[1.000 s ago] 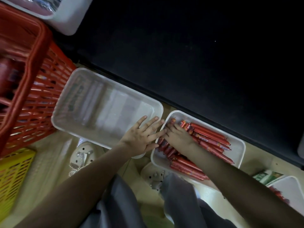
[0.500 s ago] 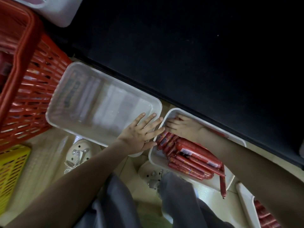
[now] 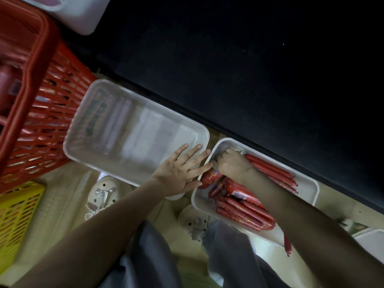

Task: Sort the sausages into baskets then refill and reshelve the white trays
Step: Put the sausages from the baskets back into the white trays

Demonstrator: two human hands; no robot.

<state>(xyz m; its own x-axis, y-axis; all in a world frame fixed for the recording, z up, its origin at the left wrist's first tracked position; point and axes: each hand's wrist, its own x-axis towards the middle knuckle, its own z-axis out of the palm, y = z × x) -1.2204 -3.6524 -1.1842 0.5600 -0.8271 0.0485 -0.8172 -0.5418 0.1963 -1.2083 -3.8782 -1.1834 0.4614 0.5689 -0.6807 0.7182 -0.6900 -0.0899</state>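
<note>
Sausages (image 3: 245,206) lie in 1 white tray (image 3: 307,190) on the floor.
Left hand (image 3: 182,171) rests flat, fingers spread, on the empty tray (image 3: 128,138) beside it; right hand (image 3: 232,165) curls around sausages.

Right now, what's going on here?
A person is working over two white trays on the floor. The left hand lies flat with fingers spread on the corner of the empty tray nearest the sausage tray. The right hand is inside that tray, fingers curled on the ends of some red sausages. A red basket and a yellow basket sit to the left.
</note>
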